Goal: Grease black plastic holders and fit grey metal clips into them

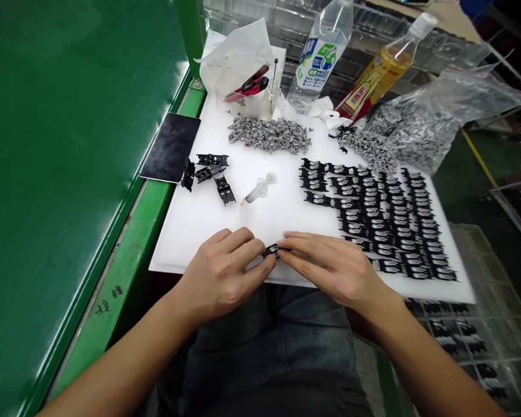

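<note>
Near the front edge of the white board (208, 237), a small black plastic part (271, 250) with a grey metal piece in it is held between both hands. My left hand (226, 266) pinches its left end between thumb and fingers. From the other side, my right hand (330, 263) closes its fingertips on the right end. Ahead lies a syringe (260, 189) with an orange tip. Several loose black parts (224, 190) rest at the left. Rows of black parts with grey pieces (375, 221) cover the right side. A pile of small grey pieces (269, 134) sits farther back.
A dark tablet or phone (170, 147) lies on the green ledge at left. Behind stand a clear bottle (316, 63), a yellow-labelled bottle (380, 72), a container with a red-black cutter (248, 86), and a plastic bag of grey pieces (425, 119). Compartment trays (490, 272) are lower right.
</note>
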The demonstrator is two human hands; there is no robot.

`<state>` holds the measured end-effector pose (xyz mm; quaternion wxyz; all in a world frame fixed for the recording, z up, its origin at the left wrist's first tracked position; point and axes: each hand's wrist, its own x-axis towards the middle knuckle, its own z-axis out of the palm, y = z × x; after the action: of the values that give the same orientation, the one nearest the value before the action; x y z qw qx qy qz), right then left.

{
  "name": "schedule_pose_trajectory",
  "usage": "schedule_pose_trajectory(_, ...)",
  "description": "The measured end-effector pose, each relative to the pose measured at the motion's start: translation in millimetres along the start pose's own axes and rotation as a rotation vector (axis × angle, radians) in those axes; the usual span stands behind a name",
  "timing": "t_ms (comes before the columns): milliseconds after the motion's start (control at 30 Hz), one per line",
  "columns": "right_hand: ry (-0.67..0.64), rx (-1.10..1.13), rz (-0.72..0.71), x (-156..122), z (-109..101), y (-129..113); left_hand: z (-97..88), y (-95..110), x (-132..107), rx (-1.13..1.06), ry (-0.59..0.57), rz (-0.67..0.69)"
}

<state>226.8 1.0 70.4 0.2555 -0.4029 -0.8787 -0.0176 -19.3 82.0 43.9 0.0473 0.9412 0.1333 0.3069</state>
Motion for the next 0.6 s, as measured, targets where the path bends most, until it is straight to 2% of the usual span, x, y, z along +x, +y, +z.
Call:
schedule_pose_trajectory(167,0.031,0.153,0.157,-9,7,5,0.9,-1,0,-0.081,0.045,-0.023)
schedule_pose_trajectory(300,0.033,0.155,0.165,-6,6,9,1.2,0,3,-0.165,0.092,-0.091)
schedule_pose_trajectory(433,-0.007,0.163,0.167,-1,3,14,0.3,1,6,-0.179,0.061,-0.138)
schedule_pose_trajectory(600,-0.074,0.137,0.188,6,-3,12,-0.3,1,4,-0.173,0.055,-0.117)
